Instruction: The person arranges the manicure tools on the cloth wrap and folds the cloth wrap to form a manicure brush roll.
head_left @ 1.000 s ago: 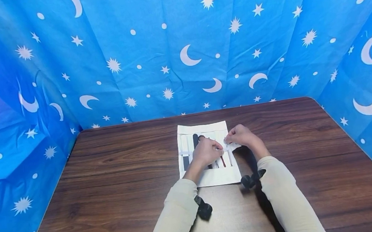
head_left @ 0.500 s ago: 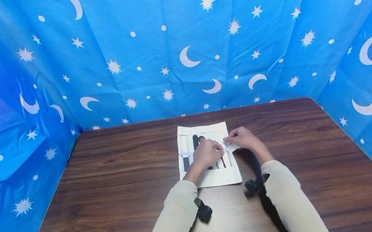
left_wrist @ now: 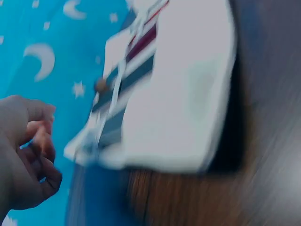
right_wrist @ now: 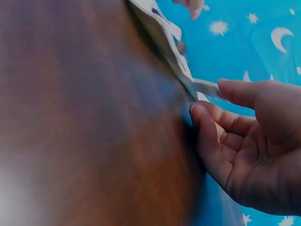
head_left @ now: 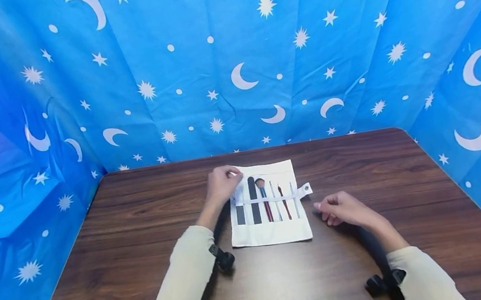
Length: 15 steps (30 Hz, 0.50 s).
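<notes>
A white cloth tool roll (head_left: 271, 234) lies unrolled on the table. Its pockets hold a black flat stick (head_left: 252, 188), a brush (head_left: 260, 183) with a red and blue handle, a dark-red tool (head_left: 285, 204) and several slim tools. Across them runs a white strap (head_left: 289, 196), whose tab with a round snap (head_left: 307, 190) sticks out past the right edge. My left hand (head_left: 222, 186) hovers by the roll's upper left corner, fingers loosely bent; the left wrist view shows it apart from the cloth. To the right of the roll, my right hand (head_left: 343, 210) hangs loosely curled, holding nothing.
A dark wood-grain table (head_left: 151, 218) bears the roll. Blue cloth with white moons and stars (head_left: 197, 76) hangs behind it and at both sides. Each wrist carries a small black camera (head_left: 224, 260).
Both hands have left the strap. My left hand moved left to the roll's upper left corner; my right hand drew back right and nearer. The tools and snap tab are now uncovered.
</notes>
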Tool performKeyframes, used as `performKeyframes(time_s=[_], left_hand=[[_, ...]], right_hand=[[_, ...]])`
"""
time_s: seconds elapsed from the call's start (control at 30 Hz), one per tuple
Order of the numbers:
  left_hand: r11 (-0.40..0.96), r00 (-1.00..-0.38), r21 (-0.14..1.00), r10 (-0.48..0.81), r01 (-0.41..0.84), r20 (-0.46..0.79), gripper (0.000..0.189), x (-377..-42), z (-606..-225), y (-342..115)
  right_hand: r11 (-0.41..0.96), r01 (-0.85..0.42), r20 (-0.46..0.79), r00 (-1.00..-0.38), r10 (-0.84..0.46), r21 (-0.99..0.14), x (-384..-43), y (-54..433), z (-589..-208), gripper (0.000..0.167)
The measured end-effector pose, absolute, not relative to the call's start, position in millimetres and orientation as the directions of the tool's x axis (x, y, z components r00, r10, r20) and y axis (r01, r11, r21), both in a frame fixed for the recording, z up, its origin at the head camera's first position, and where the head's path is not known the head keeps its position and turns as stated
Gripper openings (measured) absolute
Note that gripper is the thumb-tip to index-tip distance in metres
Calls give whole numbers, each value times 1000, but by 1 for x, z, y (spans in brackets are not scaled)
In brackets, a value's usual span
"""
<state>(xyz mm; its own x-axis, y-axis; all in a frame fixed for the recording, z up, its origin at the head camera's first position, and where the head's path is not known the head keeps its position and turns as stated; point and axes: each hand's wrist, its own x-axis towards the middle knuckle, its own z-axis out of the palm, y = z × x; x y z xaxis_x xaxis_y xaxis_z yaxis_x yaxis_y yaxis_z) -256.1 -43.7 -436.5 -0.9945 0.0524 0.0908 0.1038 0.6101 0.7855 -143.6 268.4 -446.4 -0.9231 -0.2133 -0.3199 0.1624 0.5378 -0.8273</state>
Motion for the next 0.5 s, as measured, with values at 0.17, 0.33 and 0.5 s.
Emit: performKeyframes(time_s=[0.17, 0.33, 0.5], left_hand=[[626, -1000, 780, -4, 7, 12, 35, -273, -446, -68], [534, -990, 843, 72, -65, -121, 51, -283, -452, -71], [477, -955, 877, 227, -62, -192, 61, -284, -448, -65]], right_hand=[[525, 206, -394, -877, -275, -826, -123, 262, -443, 36], [452, 273, -457, -810, -369, -849, -114, 255, -444, 38], [442, 295, -482, -777, -404, -847, -112, 244, -445, 36]])
